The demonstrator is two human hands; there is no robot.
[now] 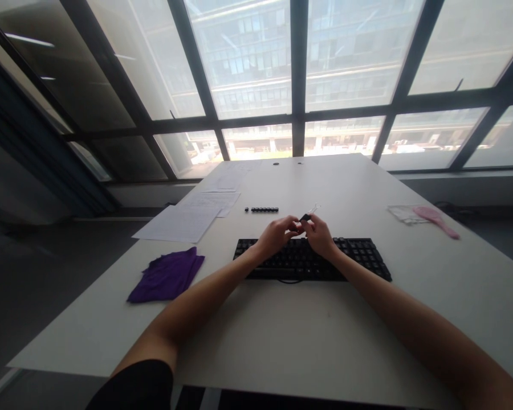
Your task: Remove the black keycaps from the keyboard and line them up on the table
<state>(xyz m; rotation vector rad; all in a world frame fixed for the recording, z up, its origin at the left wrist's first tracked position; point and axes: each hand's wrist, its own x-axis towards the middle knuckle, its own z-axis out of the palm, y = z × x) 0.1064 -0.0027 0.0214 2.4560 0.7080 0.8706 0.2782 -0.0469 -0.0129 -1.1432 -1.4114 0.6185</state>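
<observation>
Black fabric first: saw a sleeve (132,387) cut off at the bottom edge. Found a keyboard (361,257) on the white table (346,336), its middle keys partly hidden behind the left hand (277,233) and right hand (320,234). Saw fingers of both pinching a small dark piece (305,217) above the far keys, mostly covered, with a thin pale wire (315,209) just beyond. Farther off, saw a row of tiny black pieces (265,210) and, through windows (298,68), a blurred building (256,34).

Matt plastic keyboard (310,265), purple cloth (166,276), smooth table (273,336)
</observation>
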